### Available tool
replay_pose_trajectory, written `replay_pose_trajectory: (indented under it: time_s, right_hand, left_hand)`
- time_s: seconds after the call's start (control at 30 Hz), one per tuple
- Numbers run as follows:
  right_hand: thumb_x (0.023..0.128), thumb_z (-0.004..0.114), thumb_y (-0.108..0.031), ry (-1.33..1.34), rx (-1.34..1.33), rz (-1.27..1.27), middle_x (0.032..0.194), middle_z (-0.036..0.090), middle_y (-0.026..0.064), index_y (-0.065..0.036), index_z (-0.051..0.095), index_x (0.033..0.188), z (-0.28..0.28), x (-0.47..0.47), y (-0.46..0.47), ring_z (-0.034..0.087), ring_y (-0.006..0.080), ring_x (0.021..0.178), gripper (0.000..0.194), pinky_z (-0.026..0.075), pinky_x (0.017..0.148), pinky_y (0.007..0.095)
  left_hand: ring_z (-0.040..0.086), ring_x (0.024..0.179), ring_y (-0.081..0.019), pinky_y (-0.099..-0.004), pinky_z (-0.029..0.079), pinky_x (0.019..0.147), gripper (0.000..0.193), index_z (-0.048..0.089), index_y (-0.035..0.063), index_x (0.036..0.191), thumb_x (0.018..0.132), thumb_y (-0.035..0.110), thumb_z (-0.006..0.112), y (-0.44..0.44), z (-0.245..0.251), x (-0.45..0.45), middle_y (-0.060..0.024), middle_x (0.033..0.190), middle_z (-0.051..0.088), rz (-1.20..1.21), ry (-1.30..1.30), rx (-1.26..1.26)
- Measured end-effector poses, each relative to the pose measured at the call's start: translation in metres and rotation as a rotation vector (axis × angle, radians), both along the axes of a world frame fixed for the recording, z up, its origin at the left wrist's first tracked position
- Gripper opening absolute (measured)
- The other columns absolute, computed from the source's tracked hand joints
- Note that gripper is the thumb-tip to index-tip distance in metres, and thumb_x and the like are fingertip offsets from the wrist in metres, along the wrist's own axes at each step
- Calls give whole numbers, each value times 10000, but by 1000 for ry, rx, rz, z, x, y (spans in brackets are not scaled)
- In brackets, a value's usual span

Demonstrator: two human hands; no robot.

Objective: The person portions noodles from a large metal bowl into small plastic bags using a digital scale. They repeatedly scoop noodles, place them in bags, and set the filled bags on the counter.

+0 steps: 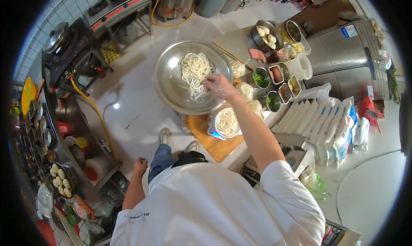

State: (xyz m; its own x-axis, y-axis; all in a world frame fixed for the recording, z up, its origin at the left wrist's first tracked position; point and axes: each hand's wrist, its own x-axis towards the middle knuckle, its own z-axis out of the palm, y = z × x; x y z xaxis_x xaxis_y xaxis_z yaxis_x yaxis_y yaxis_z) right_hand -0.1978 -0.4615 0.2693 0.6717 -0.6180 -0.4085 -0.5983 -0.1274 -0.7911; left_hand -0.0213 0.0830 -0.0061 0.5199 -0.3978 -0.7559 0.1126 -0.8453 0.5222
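My right hand (217, 85), in a clear plastic glove, reaches into a wide steel basin (165, 81). Its curled fingers are at the edge of a pile of thick white noodles (195, 67); whether they grip any is hidden. Shorter noodle pieces lie below the pile. Beside the basin, a bowl of noodles (226, 122) sits on a digital scale (216, 135), which rests on a wooden board (199, 130). My left hand (140, 165) hangs at my side with its fingers curled, and nothing shows in it.
Right of the basin are bagged noodles (245, 92), chopsticks (225, 51), tins of chopped greens (261, 77) and a pot of buns (267, 36). White sacks (331, 127) stand near a steel refrigerator (344, 59). A yellow hose (93, 106) crosses the floor by the left counter (83, 127).
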Motion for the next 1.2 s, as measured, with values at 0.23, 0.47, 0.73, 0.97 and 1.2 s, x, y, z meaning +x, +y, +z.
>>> replay_pose_trajectory:
  time_s: [0.23,0.47,0.73,0.97,1.2]
  right_hand:
    - [1070,616,-266,-211,183,-134,721,575,-12,2,739,1021,96,-79,15,523,82,646,299,440,590,256]
    - [986,671,-259,137,116,-57,763,642,22,-41,751,1035,64,-161,59,589,118,666,237,500,620,300]
    - [958,679,-152,48,-189,-416,921,740,108,2,729,1094,1,-225,110,687,189,774,212,563,740,344]
    - [943,666,-111,107,-277,-380,1007,749,171,-5,737,1077,12,-259,148,720,302,924,186,563,850,394]
    - [851,643,-4,-133,-612,-38,1072,667,163,-47,729,1126,-10,-242,150,652,369,1001,290,544,870,427]
  left_hand:
    - [724,660,-231,-370,591,652,318,691,-47,1136,941,204,691,49,-11,15,-154,845,751,-40,89,201]
    - [694,813,-161,-311,562,686,229,693,-14,1125,1005,178,661,-99,44,-6,-98,941,725,-106,5,-308]
    - [607,767,-75,-238,481,621,201,698,69,1156,1024,220,704,-299,164,-128,16,934,651,-82,403,-619]
    - [466,603,-75,-249,367,494,272,699,87,1131,960,276,792,-358,164,-180,32,825,567,325,337,-376]
    - [535,694,-104,-272,433,591,185,746,46,1023,953,214,783,-361,174,-190,10,871,621,423,256,-620]
